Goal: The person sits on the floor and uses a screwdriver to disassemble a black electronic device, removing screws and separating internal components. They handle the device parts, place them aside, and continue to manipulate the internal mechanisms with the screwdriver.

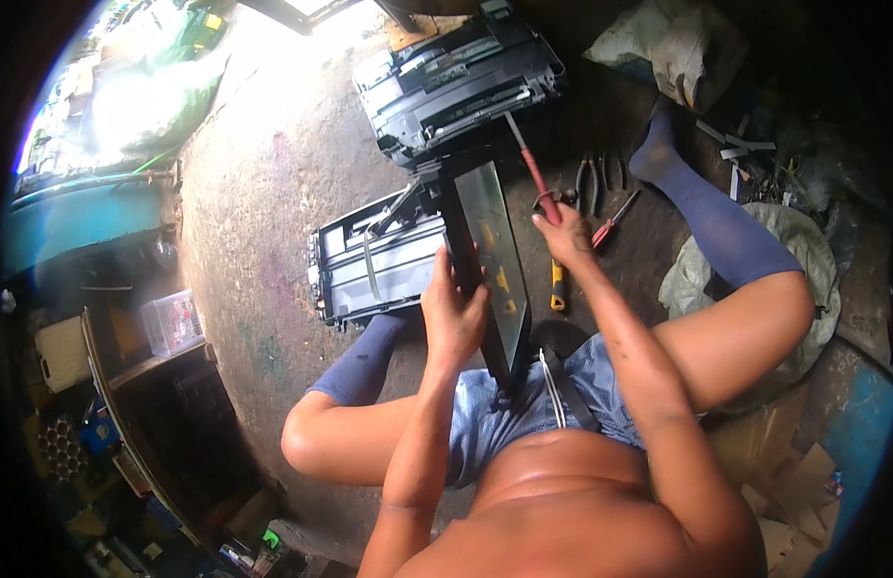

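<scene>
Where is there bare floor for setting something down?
On the left: a wide floor patch between the clear plastic box and the grey tray. It is crowded around the right hand, which holds a red-handled tool near pliers, a yellow-handled tool and the dark unit.

From where I stand, no text, label, brand, number or sign can be read on any surface.

Harsh light from far ahead-left of left fingers (442,270); floor (292,144) there washes out, hazy glare. Right of right fingers (566,220), dim, dark shadow, detail lost. Fisheye bends edges, black rim. Area around both hands readable, slightly soft.
</scene>
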{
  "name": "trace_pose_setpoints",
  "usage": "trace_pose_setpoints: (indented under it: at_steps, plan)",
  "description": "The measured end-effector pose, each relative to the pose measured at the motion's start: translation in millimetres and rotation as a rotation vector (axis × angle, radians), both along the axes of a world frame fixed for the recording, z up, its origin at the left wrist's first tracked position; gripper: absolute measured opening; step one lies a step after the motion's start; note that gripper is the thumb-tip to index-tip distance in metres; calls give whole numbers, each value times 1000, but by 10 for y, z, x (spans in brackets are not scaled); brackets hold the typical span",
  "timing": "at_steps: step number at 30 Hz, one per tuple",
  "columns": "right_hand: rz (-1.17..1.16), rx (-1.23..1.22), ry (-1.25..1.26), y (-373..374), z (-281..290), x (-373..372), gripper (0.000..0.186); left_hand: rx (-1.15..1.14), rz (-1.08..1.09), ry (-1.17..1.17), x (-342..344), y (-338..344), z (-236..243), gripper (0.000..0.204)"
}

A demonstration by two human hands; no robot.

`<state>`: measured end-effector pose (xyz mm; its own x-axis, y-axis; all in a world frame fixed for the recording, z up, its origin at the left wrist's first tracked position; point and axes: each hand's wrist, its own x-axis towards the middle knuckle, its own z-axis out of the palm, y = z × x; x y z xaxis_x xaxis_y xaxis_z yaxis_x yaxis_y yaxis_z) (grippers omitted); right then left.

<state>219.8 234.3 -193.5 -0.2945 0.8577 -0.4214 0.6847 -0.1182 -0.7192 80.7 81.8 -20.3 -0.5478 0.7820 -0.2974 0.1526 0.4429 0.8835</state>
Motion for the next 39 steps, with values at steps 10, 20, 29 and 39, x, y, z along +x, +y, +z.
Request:
trace_pose_setpoints:
  at_steps: [10,20,29,39]
  plan:
    - [52,-500,184,-706,722,436,68,-90,-57,207,-70,281,-608,69]
    - [-92,-607,203,-434,93,-187,49,-97,66,170,115,619,-951,63]
    - [477,-115,-190,-235,-54,-377,57,0,53,122,-42,499,-1038,80]
    - [972,88,-365,312,429,-557,40,-19,137,104,-152,321,-1058,77]
